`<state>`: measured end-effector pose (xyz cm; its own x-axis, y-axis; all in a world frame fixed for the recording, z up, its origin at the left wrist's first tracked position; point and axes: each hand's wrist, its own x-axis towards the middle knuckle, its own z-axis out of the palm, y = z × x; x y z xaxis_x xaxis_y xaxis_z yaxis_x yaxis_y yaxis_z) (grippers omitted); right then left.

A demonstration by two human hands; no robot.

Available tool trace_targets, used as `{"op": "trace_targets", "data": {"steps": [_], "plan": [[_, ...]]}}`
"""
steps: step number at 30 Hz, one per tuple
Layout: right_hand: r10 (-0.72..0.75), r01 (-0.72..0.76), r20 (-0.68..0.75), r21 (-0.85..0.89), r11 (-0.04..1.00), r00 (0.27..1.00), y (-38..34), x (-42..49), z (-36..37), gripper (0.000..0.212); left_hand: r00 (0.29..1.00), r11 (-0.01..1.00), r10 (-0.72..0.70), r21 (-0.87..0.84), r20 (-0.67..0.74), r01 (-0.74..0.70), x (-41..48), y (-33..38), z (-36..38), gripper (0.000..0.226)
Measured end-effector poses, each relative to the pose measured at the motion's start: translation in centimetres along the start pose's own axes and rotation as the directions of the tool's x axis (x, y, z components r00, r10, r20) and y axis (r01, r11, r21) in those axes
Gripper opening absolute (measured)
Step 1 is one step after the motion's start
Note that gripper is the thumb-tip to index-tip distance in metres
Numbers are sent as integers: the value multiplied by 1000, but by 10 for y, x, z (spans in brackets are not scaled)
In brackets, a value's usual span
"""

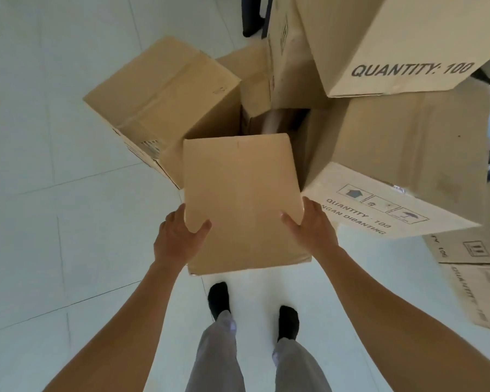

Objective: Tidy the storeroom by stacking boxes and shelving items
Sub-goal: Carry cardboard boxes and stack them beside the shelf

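- White tiled floor (54,193) fills the left side and runs under everything.
- Left box (164,100) sits on the floor, taped shut, with one corner turned toward the viewer and a label on its near side.
- Left hand (178,239) grips the near left corner of the plain box (241,193), thumb on top, fingers wrapped round the side.
- Plain box is held up in front of the body, above the floor, between the left box and the printed box; whether it touches either cannot be told.
- Two feet (218,298) in black and grey trousers (215,349) show below it.
- Right hand (314,230) grips the near right corner the same way, thumb lying on top.
- Printed box (393,171), marked "QUANTITY - 100", stands to the right.
- Top box (393,38), marked "QUANTITY: 100", rests tilted on it.
- Flat box (475,278) lies on the floor at the far right edge.
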<state>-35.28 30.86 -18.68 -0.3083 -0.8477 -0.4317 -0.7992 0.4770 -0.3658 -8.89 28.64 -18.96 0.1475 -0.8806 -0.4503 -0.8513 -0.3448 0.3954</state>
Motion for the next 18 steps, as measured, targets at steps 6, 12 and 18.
{"op": "trace_targets", "data": {"steps": [6,12,18], "plan": [[193,-193,7,55,980,981,3,31,38,83,992,993,-46,-101,120,59,54,-22,31,99],[280,-279,28,224,934,960,11,71,63,91,984,935,-132,-314,119,163,82,-21,64,98],[314,-327,89,281,902,945,24,83,74,89,995,897,-104,-432,5,96,84,-34,81,95]]}}
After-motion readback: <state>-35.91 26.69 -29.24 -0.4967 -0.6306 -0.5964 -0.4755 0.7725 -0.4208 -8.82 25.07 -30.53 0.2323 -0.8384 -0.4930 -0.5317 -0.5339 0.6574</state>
